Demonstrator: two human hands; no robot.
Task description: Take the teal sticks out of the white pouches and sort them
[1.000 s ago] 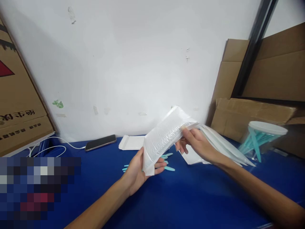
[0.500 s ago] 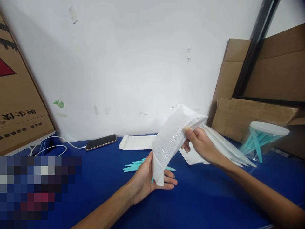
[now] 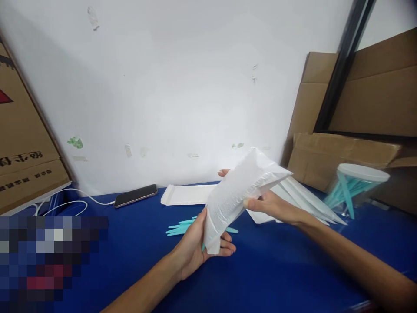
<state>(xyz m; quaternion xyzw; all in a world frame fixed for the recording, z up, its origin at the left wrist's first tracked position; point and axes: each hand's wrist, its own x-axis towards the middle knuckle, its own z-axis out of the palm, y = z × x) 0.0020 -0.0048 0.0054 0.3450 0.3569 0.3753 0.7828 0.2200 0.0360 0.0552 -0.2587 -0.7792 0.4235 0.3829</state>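
A white padded envelope (image 3: 237, 191) is held tilted above the blue table, its upper end to the right. My left hand (image 3: 195, 243) grips its lower end, thumb on the front and fingers behind; a small teal tip shows beside that end. My right hand (image 3: 263, 202) holds the upper part, thumb on the near face and fingertips showing past the far edge. Several teal sticks (image 3: 180, 227) lie on the table behind my left hand, partly hidden by it and the envelope.
A white flat envelope (image 3: 185, 194) and a phone (image 3: 136, 195) on a white cable lie near the wall. More white envelopes (image 3: 302, 200), a clear white-rimmed container (image 3: 363, 172) with teal sticks and cardboard (image 3: 342, 152) are at the right. A carton (image 3: 29, 130) stands left.
My right hand has slid around the envelope, its fingertips now behind the far edge. The envelope's open end has swung slightly right and its opening shows less. The view has shifted a little.
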